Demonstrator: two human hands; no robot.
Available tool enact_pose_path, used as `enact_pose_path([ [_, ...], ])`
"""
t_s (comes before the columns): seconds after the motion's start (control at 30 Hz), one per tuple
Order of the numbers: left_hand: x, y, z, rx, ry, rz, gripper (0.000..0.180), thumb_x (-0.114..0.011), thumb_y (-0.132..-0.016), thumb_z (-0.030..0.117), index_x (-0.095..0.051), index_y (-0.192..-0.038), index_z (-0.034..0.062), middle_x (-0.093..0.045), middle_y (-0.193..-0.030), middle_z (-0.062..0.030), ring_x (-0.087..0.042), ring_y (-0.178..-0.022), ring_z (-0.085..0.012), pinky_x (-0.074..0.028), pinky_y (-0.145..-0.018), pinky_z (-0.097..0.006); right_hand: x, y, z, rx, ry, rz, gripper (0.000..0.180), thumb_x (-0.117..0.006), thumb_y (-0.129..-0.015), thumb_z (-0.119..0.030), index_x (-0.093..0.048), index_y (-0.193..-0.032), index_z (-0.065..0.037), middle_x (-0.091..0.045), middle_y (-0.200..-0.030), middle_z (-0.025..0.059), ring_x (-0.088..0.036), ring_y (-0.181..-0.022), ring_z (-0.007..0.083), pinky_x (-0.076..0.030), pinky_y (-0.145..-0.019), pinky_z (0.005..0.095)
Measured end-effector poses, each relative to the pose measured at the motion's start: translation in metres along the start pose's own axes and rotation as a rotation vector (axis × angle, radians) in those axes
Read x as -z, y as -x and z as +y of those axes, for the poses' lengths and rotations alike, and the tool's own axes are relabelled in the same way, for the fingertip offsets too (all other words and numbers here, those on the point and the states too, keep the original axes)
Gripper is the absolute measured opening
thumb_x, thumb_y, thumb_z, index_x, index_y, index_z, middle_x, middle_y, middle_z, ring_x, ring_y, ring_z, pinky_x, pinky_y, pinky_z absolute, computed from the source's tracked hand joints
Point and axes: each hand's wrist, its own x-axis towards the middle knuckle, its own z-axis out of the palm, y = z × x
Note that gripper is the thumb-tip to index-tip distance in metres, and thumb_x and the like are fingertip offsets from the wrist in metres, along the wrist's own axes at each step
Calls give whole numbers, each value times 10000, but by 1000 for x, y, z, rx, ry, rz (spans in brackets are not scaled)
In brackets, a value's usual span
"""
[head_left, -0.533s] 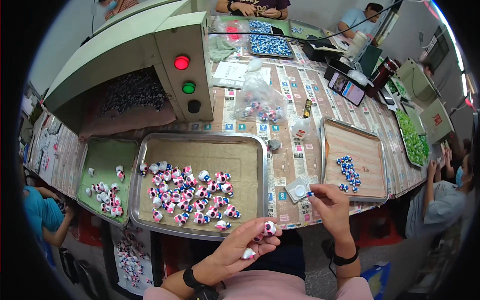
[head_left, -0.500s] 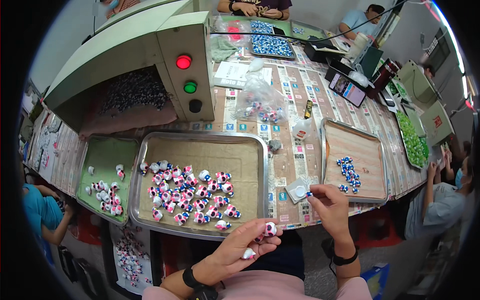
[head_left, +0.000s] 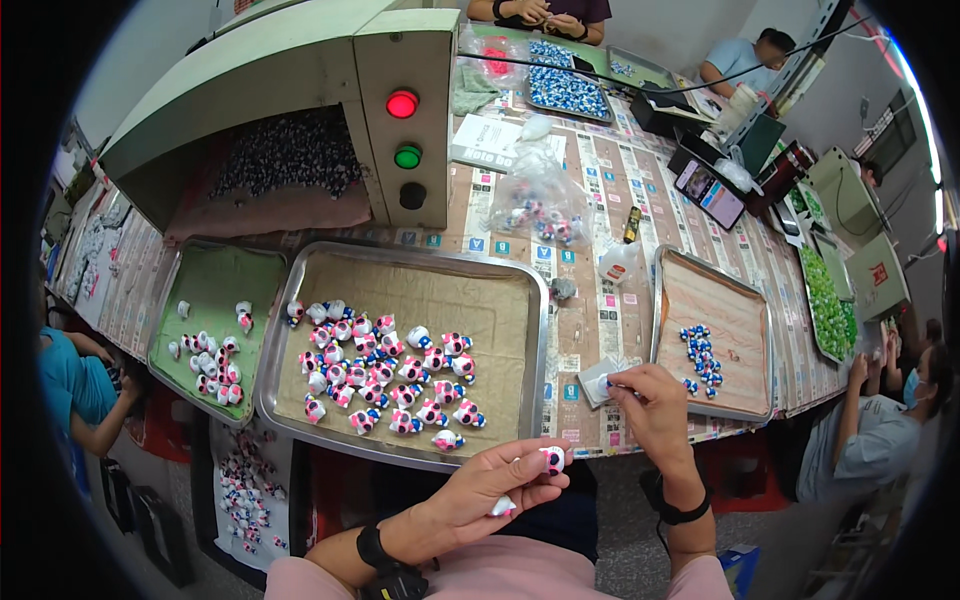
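Note:
My left hand [head_left: 490, 488], palm up, cradles small white-and-pink figure parts. A white figure head [head_left: 554, 459] with dark eyes sits at its fingertips, and a white piece [head_left: 502, 507] lies lower in the fingers. My right hand [head_left: 652, 408] pinches a tiny blue figure body [head_left: 612, 383] over a small white dish on a square pad [head_left: 592, 391]. To the left, a big metal tray [head_left: 500, 325] bears many white, pink and blue figures [head_left: 385, 368]. On the right, a smaller tray [head_left: 738, 335] holds several blue-and-white bodies [head_left: 702, 358].
A green tray [head_left: 205, 275] with white-pink parts is at far left. Behind stands a machine [head_left: 415, 150] with red and green lights. A plastic bag [head_left: 545, 200], a white bottle [head_left: 617, 262] and a propped phone [head_left: 710, 194] occupy the table. Other people sit around.
My right hand has brought the blue body slightly left, over the dish on the pad. My left hand keeps its grip. The whole view has shifted a little.

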Motion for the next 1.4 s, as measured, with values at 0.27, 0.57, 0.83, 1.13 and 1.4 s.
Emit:
enact_pose_path([
  [0.27,3,-6,0,-9,-69,-6,384,-558,-988,137,-506,-1340,-8,-635,-1081,-87,-649,-1004,-148,-568,-883,-231,10,14,-21,-122,-266,34,179,-733,-777,6,-733,-954,-19,-689,-877,109,-654,-785,178,-508,-671,272],
  [0.57,-3,-13,-4,-29,-129,13,407,-562,-984,128,-489,-1363,-2,-636,-1143,-101,-652,-1020,-156,-574,-863,-227,14,51,-54,-166,-709,-54,197,-770,-801,-31,-739,-995,-14,-706,-958,109,-654,-828,146,-517,-703,243],
  [0.83,-3,-13,-8,-30,-195,15,419,-601,-959,113,-509,-1354,8,-640,-1131,-94,-654,-1001,-150,-579,-837,-228,11,54,-49,-138,-670,-83,199,-778,-792,-31,-746,-989,-23,-711,-899,93,-645,-763,113,-506,-651,232],
  [1.13,-6,-13,-10,-114,-409,57,358,-640,-931,105,-579,-1257,-30,-672,-1051,-151,-687,-927,-193,-596,-781,-264,12,56,-51,55,-564,-48,182,-799,-721,16,-744,-886,-37,-705,-834,79,-657,-733,182,-501,-641,275],
  [1.4,-17,1,3,-86,-544,120,334,-635,-947,128,-598,-1246,-15,-683,-923,-102,-662,-762,-116,-554,-627,-209,7,52,-59,105,-534,-98,198,-799,-732,-12,-745,-920,-43,-709,-874,86,-653,-750,195,-500,-673,282],
])
